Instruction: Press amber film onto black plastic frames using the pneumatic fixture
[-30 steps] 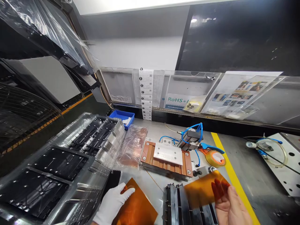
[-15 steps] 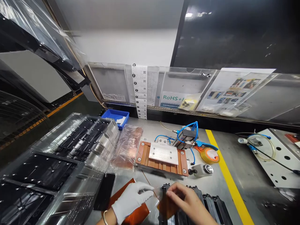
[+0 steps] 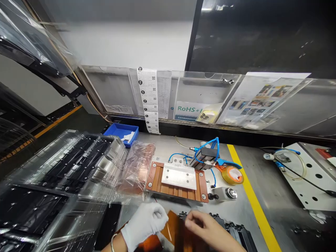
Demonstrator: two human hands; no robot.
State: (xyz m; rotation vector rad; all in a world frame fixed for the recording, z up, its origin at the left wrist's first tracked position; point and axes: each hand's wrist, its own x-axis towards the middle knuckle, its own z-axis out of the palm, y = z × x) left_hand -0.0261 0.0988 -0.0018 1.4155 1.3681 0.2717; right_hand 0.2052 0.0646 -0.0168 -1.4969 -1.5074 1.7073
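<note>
My left hand [image 3: 145, 224], in a white glove, pinches the left edge of a thin amber transparent sheet [image 3: 172, 227] near the bottom centre. Bare, my right hand [image 3: 203, 227] has thumb and forefinger pressed together at the sheet's right part. Under and beside it lie black ribbed parts [image 3: 240, 232]. More amber sheet [image 3: 151, 244] lies on the bench below my left hand. Beyond both hands stands a brown fixture [image 3: 157, 178] with a silver plate [image 3: 180, 176] on top.
Clear trays of black parts [image 3: 76, 164] and a dark phone [image 3: 109, 224] are at left. Behind are a copper-coloured bagged stack [image 3: 138, 168] and a blue bin [image 3: 122, 133]. Right of the fixture are a tape roll [image 3: 233, 175], a bottle [image 3: 225, 193] and a perforated metal plate [image 3: 309, 175].
My left hand has closed on the amber sheet, which now spans the gap between my hands. The view has shifted, so the bench items sit further left.
</note>
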